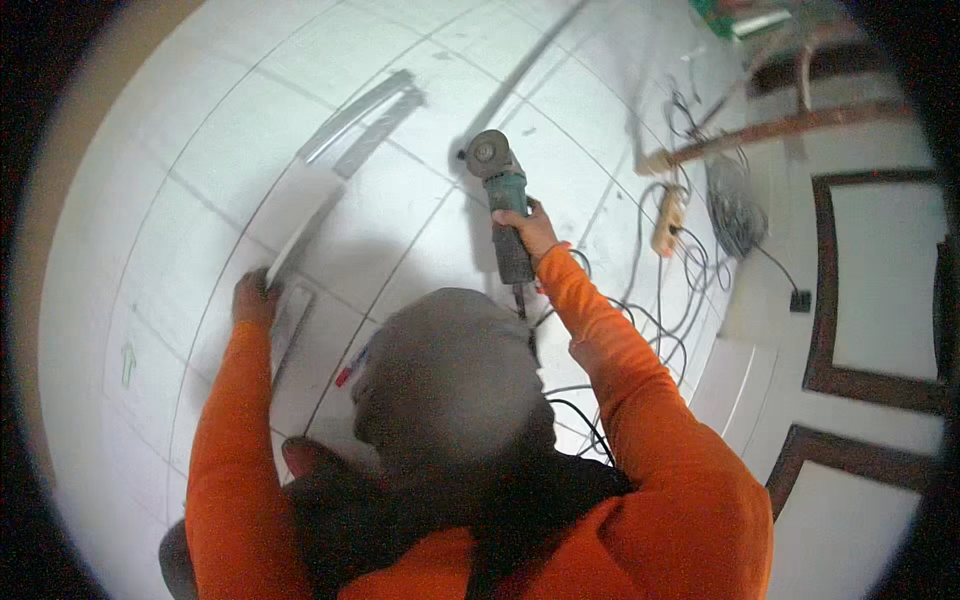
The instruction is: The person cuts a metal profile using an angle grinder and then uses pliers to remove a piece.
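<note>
My left hand (pixel 253 298), in an orange sleeve, is closed on the near end of a long pale strip (pixel 300 241) lying along the tiled floor (pixel 220 140); its far part (pixel 375 130) looks silvery. My right hand (pixel 525 228) grips a green and dark angle grinder (pixel 505 185), its disc toward the upper left and its cord trailing downward. A red and blue marker (pixel 350 368) lies right of and below my left hand. A large grey rounded shape (pixel 440 380), which I cannot identify clearly, fills the lower middle between my arms.
To the right lie a pale power strip (pixel 668 220), tangled black cables and a grey coiled bundle (pixel 735 205). A wooden rail frame (pixel 730 140) stands at the upper right, near a green object (pixel 715 18). Dark-framed white panels (pixel 880 280) line the right side.
</note>
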`<state>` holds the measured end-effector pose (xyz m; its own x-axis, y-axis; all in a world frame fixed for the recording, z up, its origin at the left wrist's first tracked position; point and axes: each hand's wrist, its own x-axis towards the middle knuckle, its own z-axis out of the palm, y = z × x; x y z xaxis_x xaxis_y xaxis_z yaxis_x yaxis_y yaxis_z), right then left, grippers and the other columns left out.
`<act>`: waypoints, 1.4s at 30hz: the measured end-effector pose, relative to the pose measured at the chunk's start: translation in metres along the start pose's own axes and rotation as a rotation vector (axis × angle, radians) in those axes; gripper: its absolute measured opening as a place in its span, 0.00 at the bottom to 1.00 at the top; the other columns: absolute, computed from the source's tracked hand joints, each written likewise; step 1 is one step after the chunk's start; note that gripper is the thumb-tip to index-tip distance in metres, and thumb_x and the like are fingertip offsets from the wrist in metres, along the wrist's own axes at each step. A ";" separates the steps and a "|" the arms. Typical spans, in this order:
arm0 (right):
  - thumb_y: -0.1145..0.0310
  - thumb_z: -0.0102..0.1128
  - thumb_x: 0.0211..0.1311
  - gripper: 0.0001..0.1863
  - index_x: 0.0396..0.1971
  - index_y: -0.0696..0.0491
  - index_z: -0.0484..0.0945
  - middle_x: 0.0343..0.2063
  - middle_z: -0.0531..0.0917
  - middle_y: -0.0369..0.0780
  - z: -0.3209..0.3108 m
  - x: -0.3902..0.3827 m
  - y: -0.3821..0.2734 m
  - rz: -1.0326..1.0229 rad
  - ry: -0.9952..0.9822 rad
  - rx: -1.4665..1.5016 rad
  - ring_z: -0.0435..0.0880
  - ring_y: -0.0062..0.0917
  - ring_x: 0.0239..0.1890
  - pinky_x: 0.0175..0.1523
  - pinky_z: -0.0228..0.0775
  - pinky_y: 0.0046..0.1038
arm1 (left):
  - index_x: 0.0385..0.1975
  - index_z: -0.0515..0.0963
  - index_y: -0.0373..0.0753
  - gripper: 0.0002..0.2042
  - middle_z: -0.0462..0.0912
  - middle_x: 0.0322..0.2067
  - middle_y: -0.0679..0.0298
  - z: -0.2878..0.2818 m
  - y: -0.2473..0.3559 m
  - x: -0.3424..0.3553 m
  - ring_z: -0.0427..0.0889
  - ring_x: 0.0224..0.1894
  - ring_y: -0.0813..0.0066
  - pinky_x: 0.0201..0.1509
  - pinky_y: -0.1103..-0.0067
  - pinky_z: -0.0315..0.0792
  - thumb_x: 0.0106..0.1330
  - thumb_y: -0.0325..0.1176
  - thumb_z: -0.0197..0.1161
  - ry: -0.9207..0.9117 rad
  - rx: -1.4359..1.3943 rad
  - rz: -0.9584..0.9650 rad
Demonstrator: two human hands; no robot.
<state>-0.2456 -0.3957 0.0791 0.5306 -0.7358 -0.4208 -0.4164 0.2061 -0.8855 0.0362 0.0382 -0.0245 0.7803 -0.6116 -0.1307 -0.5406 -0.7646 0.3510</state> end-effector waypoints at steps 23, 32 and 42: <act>0.50 0.73 0.58 0.28 0.46 0.60 0.81 0.38 0.86 0.42 -0.164 0.120 0.071 0.305 0.218 0.339 0.86 0.35 0.33 0.41 0.82 0.39 | 0.67 0.67 0.52 0.27 0.63 0.69 0.51 -0.187 -0.065 0.011 0.65 0.71 0.54 0.76 0.66 0.61 0.70 0.21 0.53 -0.229 0.303 -0.025; 0.54 0.78 0.53 0.30 0.41 0.67 0.81 0.37 0.86 0.46 -0.187 0.132 0.114 0.100 0.358 0.303 0.85 0.35 0.33 0.38 0.80 0.37 | 0.62 0.71 0.47 0.30 0.76 0.49 0.51 -0.156 -0.053 -0.065 0.77 0.53 0.52 0.62 0.64 0.73 0.59 0.14 0.55 -0.145 0.334 0.114; 0.45 0.73 0.55 0.32 0.41 0.63 0.82 0.35 0.87 0.42 -0.192 0.133 0.125 0.006 0.360 -0.174 0.84 0.29 0.32 0.36 0.76 0.31 | 0.50 0.73 0.43 0.20 0.77 0.46 0.53 -0.096 -0.108 -0.096 0.77 0.52 0.54 0.58 0.64 0.72 0.57 0.17 0.57 0.138 0.339 0.167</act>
<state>-0.3688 -0.5916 -0.0500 0.2483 -0.9202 -0.3025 -0.5540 0.1213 -0.8236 0.0499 0.1984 0.0388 0.6956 -0.7176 0.0362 -0.7185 -0.6950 0.0276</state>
